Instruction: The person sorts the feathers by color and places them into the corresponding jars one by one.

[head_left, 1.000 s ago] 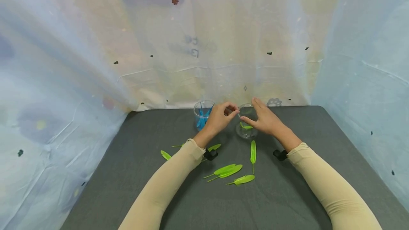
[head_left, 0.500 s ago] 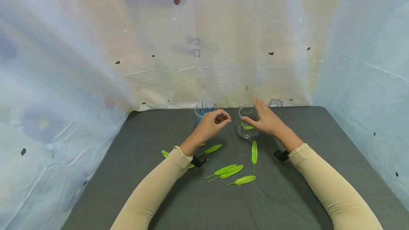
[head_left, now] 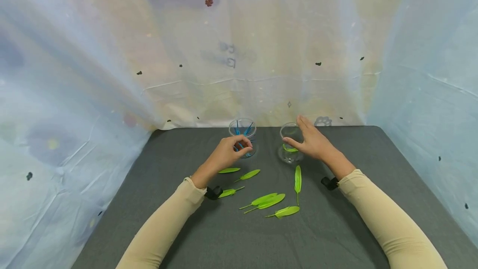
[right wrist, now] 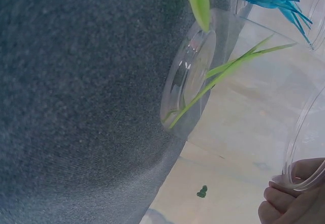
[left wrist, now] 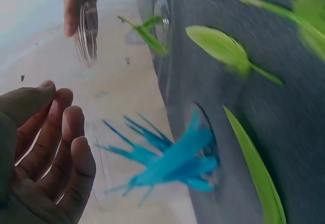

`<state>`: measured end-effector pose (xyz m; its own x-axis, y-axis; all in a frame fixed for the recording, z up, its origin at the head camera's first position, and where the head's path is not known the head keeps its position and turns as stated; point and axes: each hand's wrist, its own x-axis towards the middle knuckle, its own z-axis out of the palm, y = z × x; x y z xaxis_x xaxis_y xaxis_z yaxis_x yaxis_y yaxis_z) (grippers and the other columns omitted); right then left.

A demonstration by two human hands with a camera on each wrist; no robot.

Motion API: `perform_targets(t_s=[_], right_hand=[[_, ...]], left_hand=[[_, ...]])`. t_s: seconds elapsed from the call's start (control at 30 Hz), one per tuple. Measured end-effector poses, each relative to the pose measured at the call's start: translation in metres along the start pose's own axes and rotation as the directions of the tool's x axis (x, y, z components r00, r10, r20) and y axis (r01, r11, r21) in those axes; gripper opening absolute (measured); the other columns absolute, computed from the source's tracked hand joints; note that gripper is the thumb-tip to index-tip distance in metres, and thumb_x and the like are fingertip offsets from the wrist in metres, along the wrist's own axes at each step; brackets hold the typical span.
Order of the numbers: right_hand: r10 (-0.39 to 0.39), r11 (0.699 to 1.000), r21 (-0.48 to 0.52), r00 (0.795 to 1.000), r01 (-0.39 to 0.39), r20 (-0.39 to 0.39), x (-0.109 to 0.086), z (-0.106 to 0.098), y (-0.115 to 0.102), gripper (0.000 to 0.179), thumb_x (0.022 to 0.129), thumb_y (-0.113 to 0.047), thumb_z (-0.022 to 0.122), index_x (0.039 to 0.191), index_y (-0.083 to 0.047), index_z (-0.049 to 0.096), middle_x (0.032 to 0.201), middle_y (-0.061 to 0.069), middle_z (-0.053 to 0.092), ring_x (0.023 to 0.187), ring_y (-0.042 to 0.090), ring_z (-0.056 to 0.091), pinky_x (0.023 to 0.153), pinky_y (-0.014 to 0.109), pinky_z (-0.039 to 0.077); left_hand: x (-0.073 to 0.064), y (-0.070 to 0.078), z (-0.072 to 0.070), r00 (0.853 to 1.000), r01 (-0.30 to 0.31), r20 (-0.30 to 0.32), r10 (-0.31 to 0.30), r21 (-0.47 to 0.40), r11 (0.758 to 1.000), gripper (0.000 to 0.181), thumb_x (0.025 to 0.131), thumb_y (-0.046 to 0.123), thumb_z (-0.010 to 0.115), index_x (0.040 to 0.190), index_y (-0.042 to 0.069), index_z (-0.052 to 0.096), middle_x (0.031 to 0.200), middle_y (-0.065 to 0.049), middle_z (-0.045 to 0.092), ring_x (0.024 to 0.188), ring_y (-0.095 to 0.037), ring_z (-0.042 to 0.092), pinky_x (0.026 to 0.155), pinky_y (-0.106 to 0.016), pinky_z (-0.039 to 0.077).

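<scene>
My left hand (head_left: 224,153) hovers in front of a clear jar (head_left: 251,152) of blue feathers (left wrist: 172,160). Its fingers are loosely bent, the thumb close to the index fingertip, and nothing shows between them. At the right, my right hand (head_left: 314,141) holds a second clear jar (head_left: 286,159) near its rim, thumb across the front and fingers on the far side. Inside that jar stand green feathers (right wrist: 228,70), crossing each other. More green feathers lie on the table, among them an upright-pointing one (head_left: 298,179) near the right jar and another (head_left: 249,174) by the left jar.
A dark grey cloth covers the table (head_left: 317,231). Several green feathers, including an overlapping pair (head_left: 267,200) and a single one (head_left: 286,211), lie nearer the front. A patterned pale curtain (head_left: 269,53) encloses the back and sides.
My left hand has drawn away from the right jar's rim, moving left and toward me, past the blue-feather jar. The right hand stays at its jar.
</scene>
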<state>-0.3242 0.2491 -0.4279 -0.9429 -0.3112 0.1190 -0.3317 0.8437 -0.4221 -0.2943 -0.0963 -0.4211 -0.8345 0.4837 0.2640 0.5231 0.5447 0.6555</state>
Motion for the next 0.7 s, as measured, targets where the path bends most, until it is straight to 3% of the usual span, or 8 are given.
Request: perform_targets(t_s=[0.43, 0.7], right_hand=[[0.000, 1.000, 0.000, 1.000, 0.000, 0.000, -0.001, -0.001, 0.002, 0.112, 0.103, -0.071, 0.056, 0.172, -0.002, 0.001, 0.179, 0.022, 0.000, 0.165, 0.044, 0.004, 0.128, 0.069, 0.015], [0.001, 1.000, 0.001, 1.000, -0.001, -0.003, -0.003, -0.003, 0.004, 0.112, 0.103, -0.071, 0.057, 0.172, -0.003, 0.001, 0.179, 0.022, 0.001, 0.165, 0.044, 0.004, 0.128, 0.069, 0.016]], left_hand=[[-0.029, -0.033, -0.029, 0.996, 0.081, 0.027, -0.082, 0.036, 0.996, 0.011, 0.106, 0.026, 0.072, 0.114, 0.020, 0.076, 0.109, 0.002, 0.075, 0.093, -0.015, 0.069, 0.082, -0.039, 0.060], [-0.041, -0.061, -0.040, 0.990, 0.115, 0.068, -0.120, 0.083, 0.990, 0.016, 0.106, 0.025, 0.072, 0.116, 0.013, 0.076, 0.110, 0.002, 0.074, 0.093, -0.017, 0.068, 0.080, -0.039, 0.059]])
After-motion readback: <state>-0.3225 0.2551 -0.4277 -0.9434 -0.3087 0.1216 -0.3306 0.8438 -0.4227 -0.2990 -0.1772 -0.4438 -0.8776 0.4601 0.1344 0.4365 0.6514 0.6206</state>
